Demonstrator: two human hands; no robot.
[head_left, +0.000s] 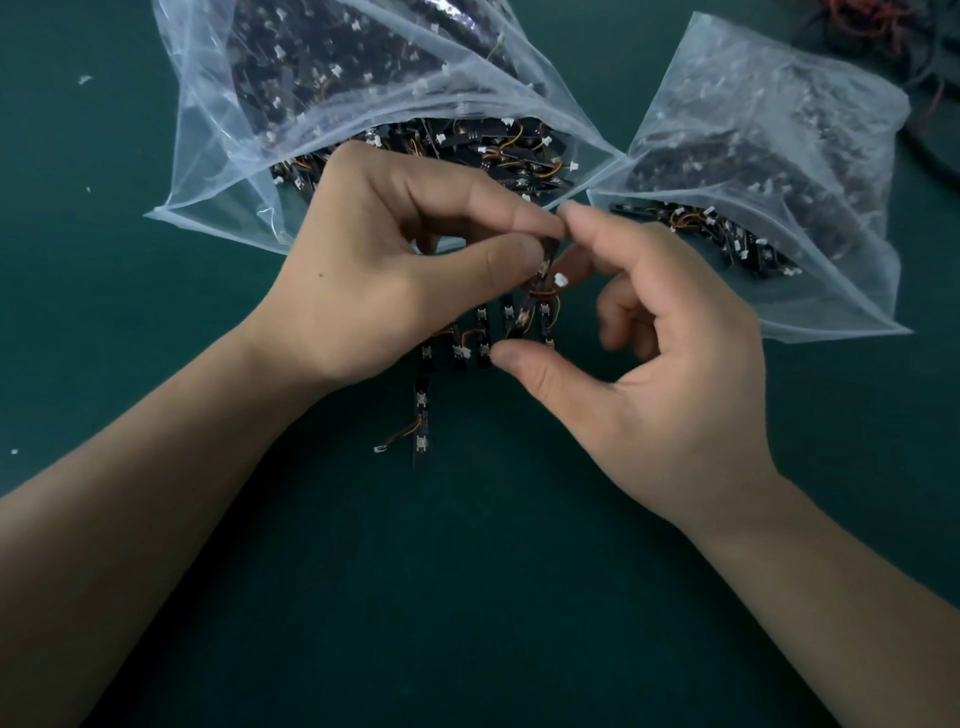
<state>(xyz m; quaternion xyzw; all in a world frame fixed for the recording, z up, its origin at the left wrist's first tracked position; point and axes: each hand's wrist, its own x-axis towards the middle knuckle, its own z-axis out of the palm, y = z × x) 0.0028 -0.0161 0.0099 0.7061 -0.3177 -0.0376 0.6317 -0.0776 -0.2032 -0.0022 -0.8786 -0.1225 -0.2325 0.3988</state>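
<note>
Hands come together over the middle of a dark green surface, both working one bundle of narrow black circuit strips studded with small white parts and joined by thin orange wires. Starting at the far left, we note a few white scraps lying loose on the surface. Next comes a large clear plastic bag, its mouth open toward us and packed with more of the same black strips; it lies just behind the left hand. That hand pinches the top of the bundle between thumb and forefinger, and the strips hang down from the pinch; we cannot tell whether they touch the surface. One longer strip trails lowest, beside the left wrist, with a short orange wire and a white plug at its side. A small white connector shows just right of the pinch. The right hand closes on the bundle from the other side: its forefinger tip meets the left forefinger at the top of the strips, its thumb tip presses their lower ends, and its other fingers, slightly blurred, curl toward the palm. Just right of it lies a smaller clear plastic bag, also open toward us and holding black strips. At the far upper right we make out a tangle of dark and red cables.
</note>
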